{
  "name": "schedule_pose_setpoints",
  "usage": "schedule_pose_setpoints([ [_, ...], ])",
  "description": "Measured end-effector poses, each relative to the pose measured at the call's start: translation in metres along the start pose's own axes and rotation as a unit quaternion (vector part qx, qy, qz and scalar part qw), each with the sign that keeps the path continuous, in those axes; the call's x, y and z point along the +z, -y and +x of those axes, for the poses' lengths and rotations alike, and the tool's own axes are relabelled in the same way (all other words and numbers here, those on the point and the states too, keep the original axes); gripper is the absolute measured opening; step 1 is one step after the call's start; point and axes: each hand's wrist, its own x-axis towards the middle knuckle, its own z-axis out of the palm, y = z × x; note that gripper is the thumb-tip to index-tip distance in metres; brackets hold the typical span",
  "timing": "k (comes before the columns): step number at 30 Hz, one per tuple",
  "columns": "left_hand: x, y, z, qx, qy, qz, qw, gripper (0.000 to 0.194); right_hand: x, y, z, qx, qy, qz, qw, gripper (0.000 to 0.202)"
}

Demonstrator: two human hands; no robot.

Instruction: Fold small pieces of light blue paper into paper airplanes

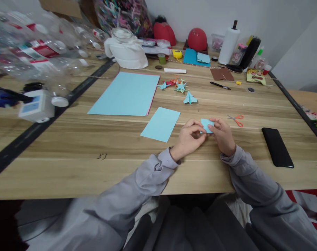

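A small piece of light blue paper (205, 123) is held up between both hands, just above the wooden table. My left hand (189, 137) pinches its left and lower edge. On the other side, my right hand (222, 135) grips it with the thumb across the front face. Fingertips cover part of its edges. To the left of my hands lies a flat rectangle of blue paper (160, 124). Orange-handled scissors (236, 120) rest to the right. Beyond my hands sits a folded blue paper plane (190, 98), near several coloured folded paper figures (181, 85).
A stack of large blue sheets (127, 94) lies at the left middle. A black phone (277, 147) is at the right, a black pen (220, 85) farther back. Plastic bottles (40, 48) crowd the far left. A paper towel roll (229, 45) and red domes (197, 39) stand along the wall.
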Motion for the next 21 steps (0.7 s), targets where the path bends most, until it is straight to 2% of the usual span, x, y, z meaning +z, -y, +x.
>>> schedule_pose_setpoints([
  [5,-0.003,0.002,0.006,-0.094,-0.05,-0.091,0.99,0.028,-0.001,0.004,-0.002,0.001,0.034,-0.036,0.999,0.045],
  [7,-0.004,0.003,0.009,-0.153,-0.04,-0.144,0.977,0.037,0.001,0.006,-0.005,0.003,0.056,-0.041,0.998,0.042],
  [10,-0.004,0.005,0.011,-0.226,-0.02,-0.202,0.953,0.035,0.004,0.008,-0.007,-0.003,0.064,-0.034,0.997,0.043],
  [12,-0.004,0.005,0.011,-0.233,-0.033,-0.199,0.951,0.03,0.004,0.008,-0.007,-0.008,0.051,-0.033,0.998,0.049],
  [16,-0.004,0.007,0.012,-0.188,-0.081,-0.159,0.966,0.023,0.003,0.006,-0.003,0.021,0.04,-0.045,0.998,0.052],
  [21,-0.003,0.008,0.011,-0.184,-0.056,-0.179,0.965,0.025,0.001,0.006,-0.003,0.02,0.036,-0.039,0.998,0.042],
])
